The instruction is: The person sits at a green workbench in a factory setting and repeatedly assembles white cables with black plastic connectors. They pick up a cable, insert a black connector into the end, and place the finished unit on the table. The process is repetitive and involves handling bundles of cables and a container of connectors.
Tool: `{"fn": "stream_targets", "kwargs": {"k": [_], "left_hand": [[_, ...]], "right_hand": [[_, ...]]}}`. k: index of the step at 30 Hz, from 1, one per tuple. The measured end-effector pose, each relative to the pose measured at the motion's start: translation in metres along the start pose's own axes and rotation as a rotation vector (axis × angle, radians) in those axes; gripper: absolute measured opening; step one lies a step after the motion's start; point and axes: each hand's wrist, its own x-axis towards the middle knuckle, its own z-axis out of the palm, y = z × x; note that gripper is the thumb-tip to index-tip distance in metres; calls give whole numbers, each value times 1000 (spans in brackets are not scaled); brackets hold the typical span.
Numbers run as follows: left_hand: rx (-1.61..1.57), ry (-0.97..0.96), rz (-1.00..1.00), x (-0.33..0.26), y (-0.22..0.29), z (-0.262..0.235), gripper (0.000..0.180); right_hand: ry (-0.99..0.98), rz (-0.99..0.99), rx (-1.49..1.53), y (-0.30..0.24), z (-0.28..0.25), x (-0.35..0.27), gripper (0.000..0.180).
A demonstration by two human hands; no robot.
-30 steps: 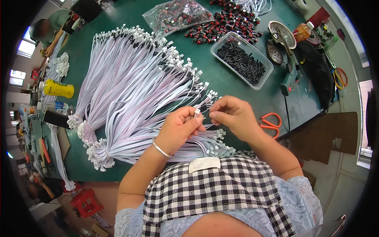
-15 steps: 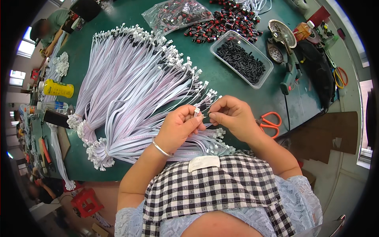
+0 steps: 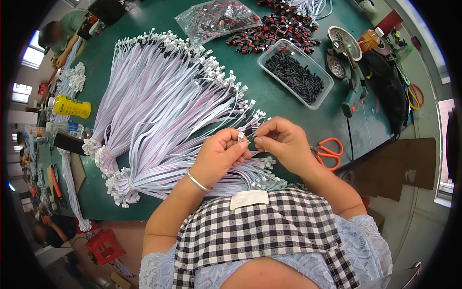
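**Packaging and labels on the green worktable**

Clear crinkled plastic bag of small red-and-black parts, at the far edge of the green worktable. Yellow cylindrical container with a dark label band, lying on its side at the table's left edge. No screens or signs visible.

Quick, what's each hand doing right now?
Left hand: closed, pinching a white connector on a ribbon cable.
Right hand: closed, fingertips pinched at the same connector.

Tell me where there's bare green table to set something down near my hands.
Bare table lies between the clear tray of black parts, the ribbon cables and the orange scissors. Left of that, cables crowd everything; the far right holds tools.
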Motion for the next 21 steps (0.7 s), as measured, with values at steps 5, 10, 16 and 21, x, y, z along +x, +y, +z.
{"fn": "stream_targets", "kwargs": {"k": [5, 10, 16, 21], "left_hand": [[-11, -12, -7, 0, 0, -1, 14], [-13, 4, -2, 0, -1, 0, 13], [3, -21, -12, 0, -1, -1, 11], [135, -13, 141, -2, -10, 0, 18]], "right_hand": [[-11, 8, -30, 1, 1, -1, 9], [-9, 16, -45, 2, 1, 0, 9], [-43, -167, -273, 9, -4, 1, 8], [-28, -140, -324, 2, -6, 1, 7]]}}
